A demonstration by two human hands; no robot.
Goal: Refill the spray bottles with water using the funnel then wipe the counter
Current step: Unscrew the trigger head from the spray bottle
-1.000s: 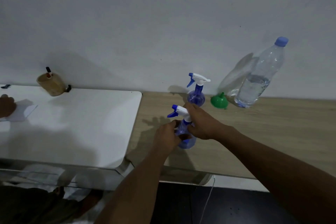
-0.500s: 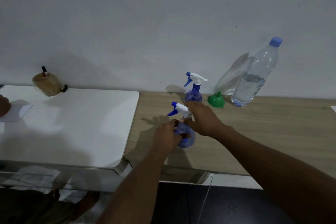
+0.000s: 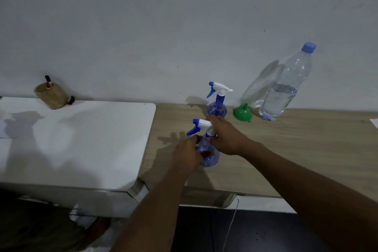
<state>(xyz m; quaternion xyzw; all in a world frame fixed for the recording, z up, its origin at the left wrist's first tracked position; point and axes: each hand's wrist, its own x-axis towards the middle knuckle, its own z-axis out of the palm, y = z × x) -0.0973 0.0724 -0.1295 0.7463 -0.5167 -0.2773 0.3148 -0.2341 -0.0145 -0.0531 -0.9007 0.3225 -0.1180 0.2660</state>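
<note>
While the left hand (image 3: pixel 187 154), grip curled, holds the near spray bottle (image 3: pixel 207 158) by the counter's (image 3: pixel 286 149) left edge and the right hand (image 3: pixel 227 139) pinches its sprayer head, filling looks unstarted; funnel (image 3: pixel 242 113) and water bottle (image 3: pixel 284 90) wait unused.

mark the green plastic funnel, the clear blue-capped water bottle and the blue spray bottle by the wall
green plastic funnel (image 3: pixel 242 114), head view, wide cone
clear blue-capped water bottle (image 3: pixel 283 96), head view, water-filled body
blue spray bottle by the wall (image 3: pixel 217 109), head view, round body
</note>
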